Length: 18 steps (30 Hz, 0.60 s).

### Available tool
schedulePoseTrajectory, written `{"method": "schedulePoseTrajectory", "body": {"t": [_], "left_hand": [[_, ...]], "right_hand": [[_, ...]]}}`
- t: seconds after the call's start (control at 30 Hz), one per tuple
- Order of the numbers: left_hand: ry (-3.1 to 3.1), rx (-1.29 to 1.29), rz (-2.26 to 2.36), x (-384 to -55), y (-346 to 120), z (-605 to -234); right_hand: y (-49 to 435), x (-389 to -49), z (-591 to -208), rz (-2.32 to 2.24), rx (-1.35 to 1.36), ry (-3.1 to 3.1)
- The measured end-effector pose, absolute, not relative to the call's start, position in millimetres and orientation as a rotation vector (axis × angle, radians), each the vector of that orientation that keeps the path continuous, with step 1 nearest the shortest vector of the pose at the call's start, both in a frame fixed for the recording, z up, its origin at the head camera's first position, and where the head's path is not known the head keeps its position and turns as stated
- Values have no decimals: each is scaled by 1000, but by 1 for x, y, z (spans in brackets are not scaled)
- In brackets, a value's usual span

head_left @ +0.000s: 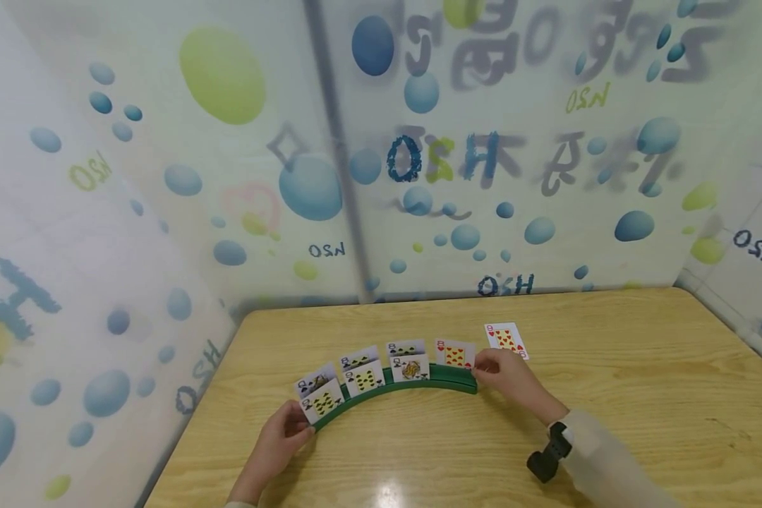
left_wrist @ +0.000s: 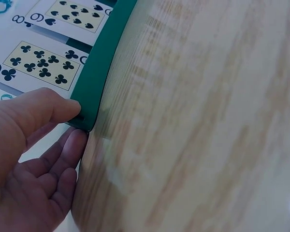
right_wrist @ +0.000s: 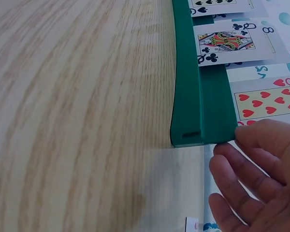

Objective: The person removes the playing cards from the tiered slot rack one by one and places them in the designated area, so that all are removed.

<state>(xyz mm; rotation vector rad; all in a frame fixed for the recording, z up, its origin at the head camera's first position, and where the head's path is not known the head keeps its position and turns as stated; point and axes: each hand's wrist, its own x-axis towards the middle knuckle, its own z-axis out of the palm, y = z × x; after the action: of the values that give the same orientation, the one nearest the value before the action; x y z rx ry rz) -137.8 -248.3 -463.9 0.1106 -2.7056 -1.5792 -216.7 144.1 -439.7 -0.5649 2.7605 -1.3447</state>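
A curved green card holder (head_left: 441,384) lies on the table with playing cards standing in its slots in two rows. My left hand (head_left: 276,437) pinches its left end, thumb on top, beside the nine of clubs (left_wrist: 41,65). At the opposite end my right hand (head_left: 511,377) pinches the holder's back corner, its thumb right at the lower edge of the eight of hearts (right_wrist: 266,104). Front cards include the nine of spades (left_wrist: 75,17) and the queen of clubs (right_wrist: 227,43). The back-row cards (head_left: 406,348) are partly hidden behind them.
A loose hearts card (head_left: 504,339) lies face up on the wooden table (head_left: 609,367), just behind my right hand. Printed curtain-like walls (head_left: 419,212) with blue and green bubbles stand behind the table and along both sides. A black watch (head_left: 550,453) is on the right wrist.
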Motion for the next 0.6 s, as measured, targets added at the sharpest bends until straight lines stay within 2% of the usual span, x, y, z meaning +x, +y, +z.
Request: {"method": "schedulePoseTrajectory", "body": {"t": [0.6], "left_hand": [[-2714, 116, -1557, -137, -248, -463]], "right_hand": [[145, -220, -440, -1371, -471, 2726]]}}
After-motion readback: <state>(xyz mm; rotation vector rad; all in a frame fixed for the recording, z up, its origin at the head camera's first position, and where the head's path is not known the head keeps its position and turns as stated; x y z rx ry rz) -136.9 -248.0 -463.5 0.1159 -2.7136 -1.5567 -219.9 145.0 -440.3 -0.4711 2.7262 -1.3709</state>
